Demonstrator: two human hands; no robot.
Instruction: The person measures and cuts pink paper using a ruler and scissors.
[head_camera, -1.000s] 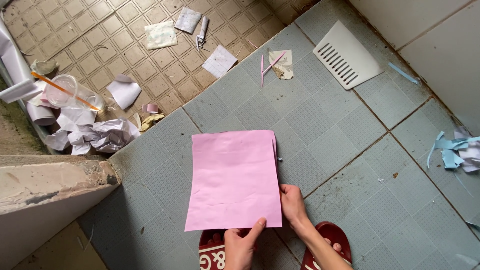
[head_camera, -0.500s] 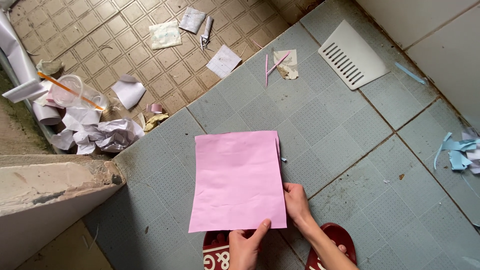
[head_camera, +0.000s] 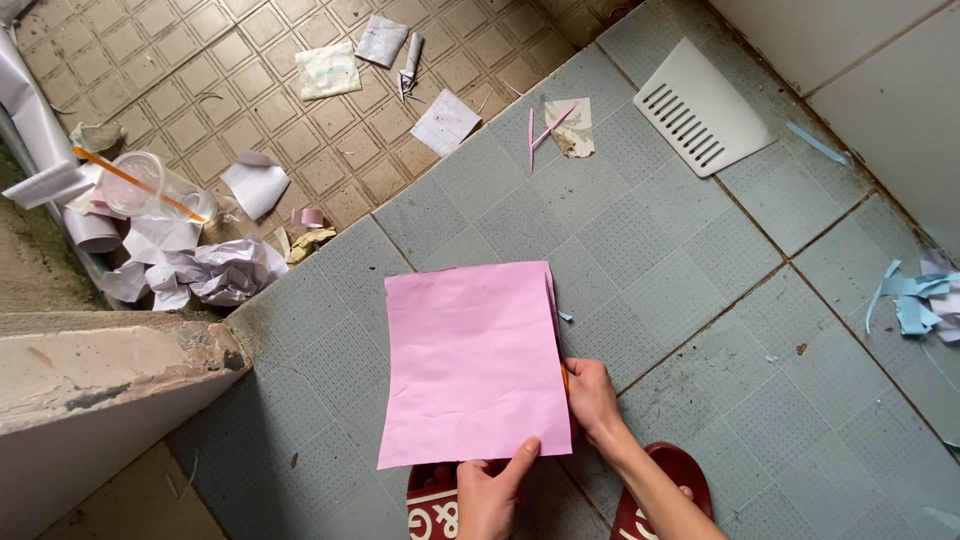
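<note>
A pink sheet of paper (head_camera: 470, 365) lies flat on the grey-blue floor tiles in front of me. My left hand (head_camera: 490, 492) pinches its near edge, thumb on top. My right hand (head_camera: 593, 398) is curled against the sheet's right edge, near the lower corner. A small orange sliver (head_camera: 564, 376) shows at its fingertips; what it is cannot be made out. A narrow pink strip (head_camera: 551, 300) runs along the sheet's right side. My red sandals (head_camera: 660, 490) are just below the hands.
Crumpled white paper (head_camera: 205, 272) and a plastic cup with an orange straw (head_camera: 150, 185) lie at the left by a concrete ledge (head_camera: 100, 370). Paper scraps (head_camera: 445, 122) litter the beige tiles. A white vent cover (head_camera: 700, 110) lies at the top right, and blue paper shreds (head_camera: 920, 300) lie at the right.
Both hands keep their places on the pink sheet. Only the view has drifted a little.
</note>
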